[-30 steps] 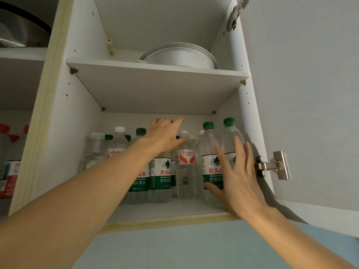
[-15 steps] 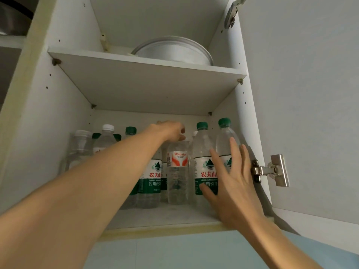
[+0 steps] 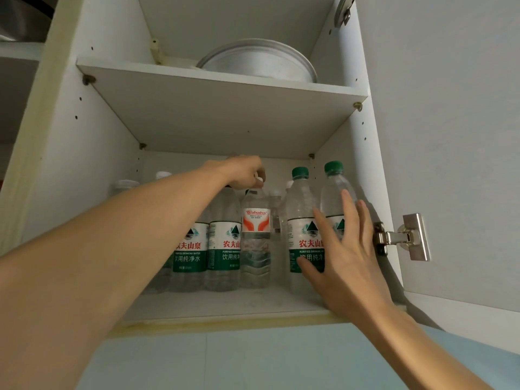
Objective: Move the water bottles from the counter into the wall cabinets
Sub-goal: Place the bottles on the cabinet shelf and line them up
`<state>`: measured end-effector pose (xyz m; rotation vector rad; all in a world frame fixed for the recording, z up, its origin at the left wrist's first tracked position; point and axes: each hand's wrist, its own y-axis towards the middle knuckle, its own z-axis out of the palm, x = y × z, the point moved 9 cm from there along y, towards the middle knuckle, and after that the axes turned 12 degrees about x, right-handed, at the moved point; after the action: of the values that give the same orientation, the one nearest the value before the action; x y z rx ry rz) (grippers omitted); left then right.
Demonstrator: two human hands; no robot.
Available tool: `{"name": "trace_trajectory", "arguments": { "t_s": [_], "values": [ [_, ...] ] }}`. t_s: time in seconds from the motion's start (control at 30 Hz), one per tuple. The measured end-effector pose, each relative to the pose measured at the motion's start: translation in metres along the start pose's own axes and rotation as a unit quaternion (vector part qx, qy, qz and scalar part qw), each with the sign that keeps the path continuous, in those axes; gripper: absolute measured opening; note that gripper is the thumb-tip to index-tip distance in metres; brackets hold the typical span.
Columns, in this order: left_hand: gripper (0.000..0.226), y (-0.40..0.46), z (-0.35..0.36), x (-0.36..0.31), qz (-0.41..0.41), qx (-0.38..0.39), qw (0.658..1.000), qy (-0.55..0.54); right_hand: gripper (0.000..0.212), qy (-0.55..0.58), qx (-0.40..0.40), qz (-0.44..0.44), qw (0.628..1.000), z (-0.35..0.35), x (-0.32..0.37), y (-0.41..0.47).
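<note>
Bottles are packed upright on the lower shelf (image 3: 213,305) of the wall cabinet (image 3: 84,164), and the one that matters sits at centre frame: the red-labelled bottle (image 3: 256,243), long axis vertical, wedged between a green-labelled bottle (image 3: 224,243) to its left and a green-capped bottle (image 3: 302,235) to its right. Directly above it, the left hand (image 3: 243,173) is curled down over the white cap (image 3: 259,180), which is pinched at the fingertips, so this bottle is gripped from the top. That hand is plainly the nearer one; any seating or nudging would likely be driven downward along the bottle's axis. Lower right, the right hand (image 3: 346,249) is spread flat with straight fingers, pressed against the green-capped bottle and its neighbour, the far-right bottle (image 3: 334,198); nothing is gripped there. Clear, thin ribbed plastic is seen throughout, glossy labels, ridged screw caps — light and easily tipped, by the look of it. Above, a round metal pan (image 3: 259,63) rests on the upper shelf (image 3: 197,88). At right, a metal hinge (image 3: 402,239) is fixed to the open door (image 3: 450,136).
</note>
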<state>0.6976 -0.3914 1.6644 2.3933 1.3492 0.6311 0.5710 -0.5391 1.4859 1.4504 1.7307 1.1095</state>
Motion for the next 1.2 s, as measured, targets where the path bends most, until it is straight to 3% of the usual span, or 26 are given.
{"name": "trace_trajectory", "arguments": {
  "t_s": [0.47, 0.6, 0.73, 0.87, 1.0, 1.2],
  "values": [
    [0.036, -0.007, -0.002, 0.000, 0.016, 0.017, 0.999, -0.032, 0.078, 0.007, -0.003, 0.006, 1.000, -0.002, -0.001, -0.001],
    [0.049, -0.023, -0.013, -0.018, 0.047, -0.047, 0.995, -0.077, 0.079, 0.002, -0.014, 0.010, 1.000, -0.004, -0.001, -0.002],
    [0.056, -0.049, -0.019, -0.052, 0.122, -0.127, 0.951, -0.254, 0.076, 0.033, -0.036, 0.016, 0.999, -0.008, -0.002, -0.006],
    [0.072, -0.058, 0.023, -0.070, 0.091, -0.047, 0.907, -0.409, 0.068, 0.082, -0.066, 0.005, 0.994, -0.017, -0.003, -0.012],
    [0.084, -0.063, 0.052, -0.075, 0.059, -0.023, 0.866, -0.496, 0.063, 0.132, -0.107, 0.004, 0.985, -0.028, -0.003, -0.018],
    [0.082, -0.071, 0.076, -0.083, 0.032, 0.007, 0.834, -0.550, 0.064, 0.127, -0.091, 0.023, 0.987, -0.035, 0.004, -0.018]
  ]
}}
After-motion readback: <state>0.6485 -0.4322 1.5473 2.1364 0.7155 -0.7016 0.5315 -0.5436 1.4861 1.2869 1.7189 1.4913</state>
